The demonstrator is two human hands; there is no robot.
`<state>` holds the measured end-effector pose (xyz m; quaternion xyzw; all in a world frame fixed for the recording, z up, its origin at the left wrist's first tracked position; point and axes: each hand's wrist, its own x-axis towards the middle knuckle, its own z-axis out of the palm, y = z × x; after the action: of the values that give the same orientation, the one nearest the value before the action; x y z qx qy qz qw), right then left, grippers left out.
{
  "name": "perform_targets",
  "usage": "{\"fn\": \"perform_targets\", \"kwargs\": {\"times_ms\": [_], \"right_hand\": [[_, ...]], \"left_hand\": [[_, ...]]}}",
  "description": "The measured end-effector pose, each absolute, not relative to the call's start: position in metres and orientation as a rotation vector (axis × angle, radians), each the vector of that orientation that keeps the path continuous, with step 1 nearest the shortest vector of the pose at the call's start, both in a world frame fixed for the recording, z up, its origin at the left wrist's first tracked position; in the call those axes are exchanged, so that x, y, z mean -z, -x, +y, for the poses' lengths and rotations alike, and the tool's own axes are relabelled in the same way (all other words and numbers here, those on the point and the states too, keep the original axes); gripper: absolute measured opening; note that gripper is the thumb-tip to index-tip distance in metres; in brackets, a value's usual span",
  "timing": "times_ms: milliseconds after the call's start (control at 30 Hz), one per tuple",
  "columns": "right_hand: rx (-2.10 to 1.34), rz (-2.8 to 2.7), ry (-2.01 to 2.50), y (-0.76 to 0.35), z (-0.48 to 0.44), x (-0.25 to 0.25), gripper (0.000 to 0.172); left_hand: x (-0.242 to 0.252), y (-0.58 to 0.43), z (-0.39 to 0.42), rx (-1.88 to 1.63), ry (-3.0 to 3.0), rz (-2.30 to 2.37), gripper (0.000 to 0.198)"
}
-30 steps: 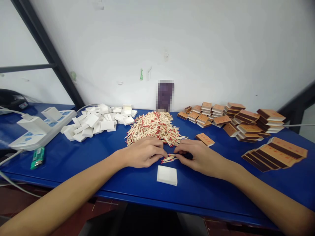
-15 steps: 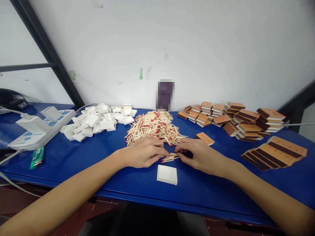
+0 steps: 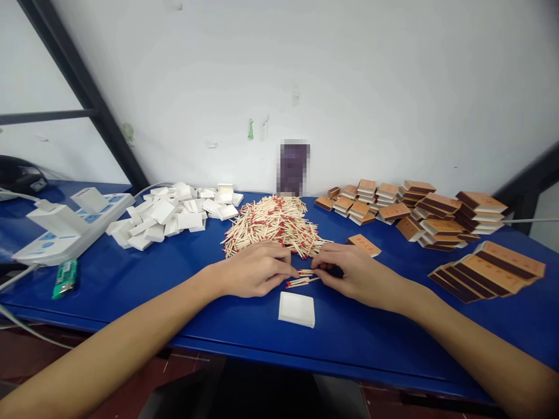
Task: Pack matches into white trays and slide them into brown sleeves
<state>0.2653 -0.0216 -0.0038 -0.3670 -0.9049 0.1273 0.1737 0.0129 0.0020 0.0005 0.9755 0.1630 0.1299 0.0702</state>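
Observation:
A small bunch of loose matches (image 3: pixel 299 283) with red heads lies on the blue table between my hands. My right hand (image 3: pixel 356 273) pinches the plain ends of some matches between thumb and forefinger. From the left, my left hand (image 3: pixel 257 269) reaches in with bent fingers, its forefinger tip beside the red heads. Whatever is under its curled fingers is hidden. Just behind both hands rises a big heap of matches (image 3: pixel 275 224). Nearer to me, a white matchbox tray (image 3: pixel 297 309) lies flat, touched by neither hand.
White trays (image 3: pixel 163 212) are piled at the back left, near a power strip (image 3: pixel 56 247) and a green lighter (image 3: pixel 66 279). Brown matchbox sleeves (image 3: pixel 437 215) stand in stacks at the right, with a fanned row (image 3: pixel 489 270) in front. One single sleeve (image 3: pixel 364 245) lies behind my right hand.
The matches between my fingers have shifted slightly, and a gap now shows between the upper and lower ones. Both hands stay almost in place.

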Motion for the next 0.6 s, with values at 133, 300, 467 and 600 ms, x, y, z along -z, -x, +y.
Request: {"fn": "perform_targets", "kwargs": {"times_ms": [133,300,467,600], "right_hand": [[-0.322,-2.555,1.024,-0.265,-0.019,0.007,0.014],[-0.208,-2.435,0.997,-0.266,-0.02,-0.001,0.012],[-0.258,-2.497,0.987,-0.268,-0.029,-0.013,0.009],[-0.343,-2.641,1.102,-0.268,-0.03,-0.008,0.01]], "left_hand": [[-0.002,-0.014,0.001,-0.378,-2.922,0.489,0.029],[-0.002,-0.014,0.0,-0.409,-2.899,0.481,0.028],[-0.001,-0.012,0.0,-0.44,-2.922,0.511,0.026],[-0.003,-0.012,-0.001,-0.432,-2.922,0.544,0.024]]}}
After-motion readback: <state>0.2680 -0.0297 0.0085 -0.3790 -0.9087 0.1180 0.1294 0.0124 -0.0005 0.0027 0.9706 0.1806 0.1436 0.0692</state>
